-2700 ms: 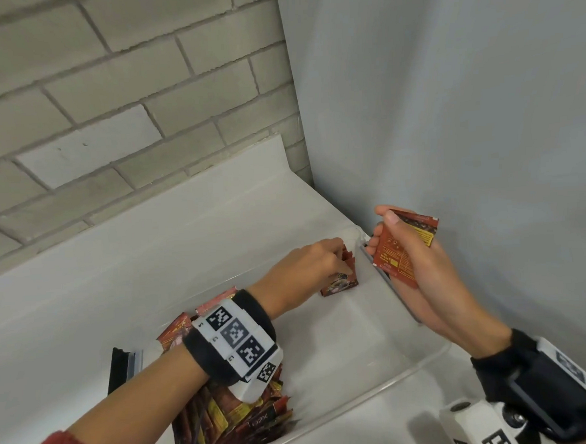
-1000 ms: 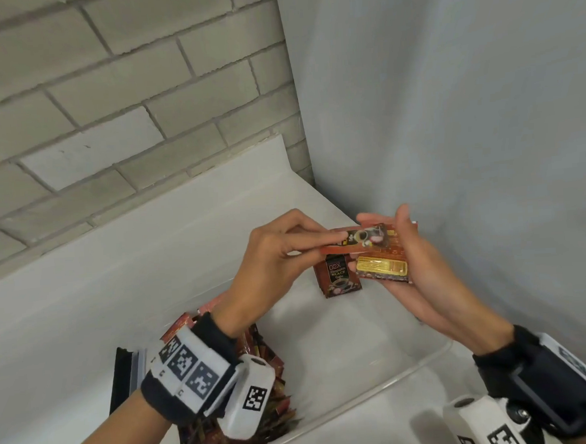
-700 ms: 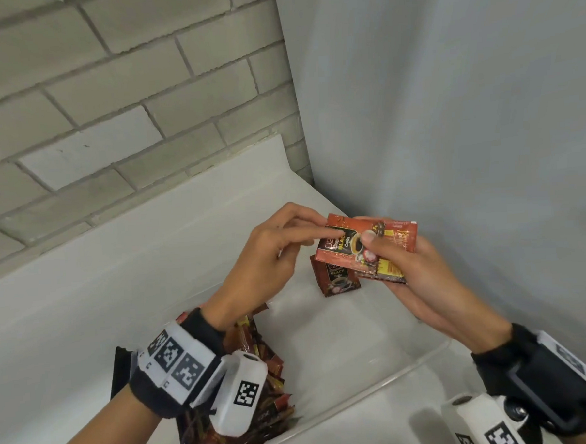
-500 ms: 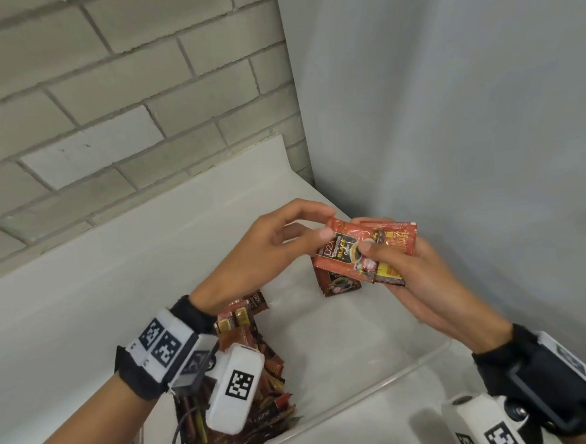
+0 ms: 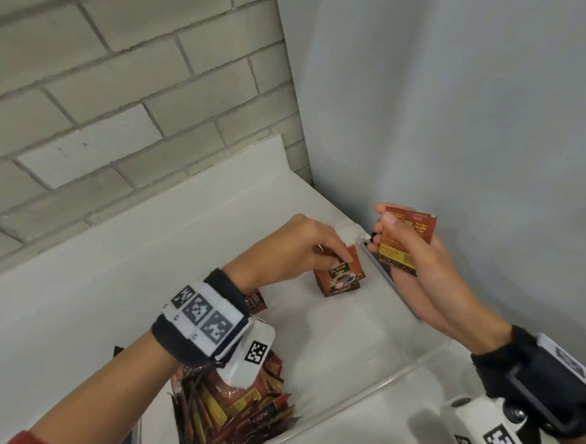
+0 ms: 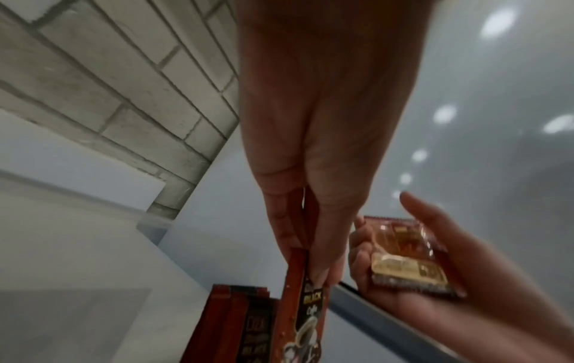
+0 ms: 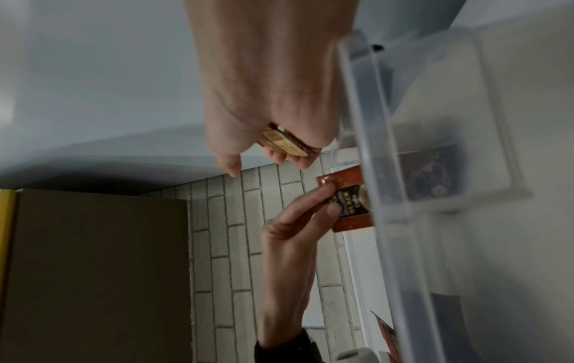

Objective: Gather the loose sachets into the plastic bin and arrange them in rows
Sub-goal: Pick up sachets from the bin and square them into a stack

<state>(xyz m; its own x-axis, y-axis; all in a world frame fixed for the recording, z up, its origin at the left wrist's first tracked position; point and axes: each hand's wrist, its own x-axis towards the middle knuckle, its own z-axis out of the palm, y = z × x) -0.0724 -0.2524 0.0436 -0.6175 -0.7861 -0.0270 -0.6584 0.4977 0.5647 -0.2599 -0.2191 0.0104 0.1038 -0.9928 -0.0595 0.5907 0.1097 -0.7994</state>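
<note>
A clear plastic bin [image 5: 424,357] sits on the white counter in the wall corner. My left hand [image 5: 323,250] pinches the top of a red coffee sachet [image 5: 342,273] and holds it upright against the short standing row [image 6: 236,324] in the bin's far right corner. In the left wrist view the thumb and fingers clamp the sachet [image 6: 306,316] by its upper edge. My right hand [image 5: 401,246] hovers over the bin's right rim and grips a small stack of sachets [image 5: 404,239], their yellow-printed backs facing me. A loose heap of sachets [image 5: 234,415] lies in the bin's near left corner.
A grey wall [image 5: 465,111] rises close behind the right hand. A brick wall [image 5: 108,95] backs the counter [image 5: 68,301]. The bin's floor [image 5: 325,349] between heap and row is bare. A brown cardboard box [image 7: 93,270] shows in the right wrist view.
My left hand took one sachet from the stack in my right hand and carried it down into the bin's far corner beside the standing row. The right hand turned its stack upright.
</note>
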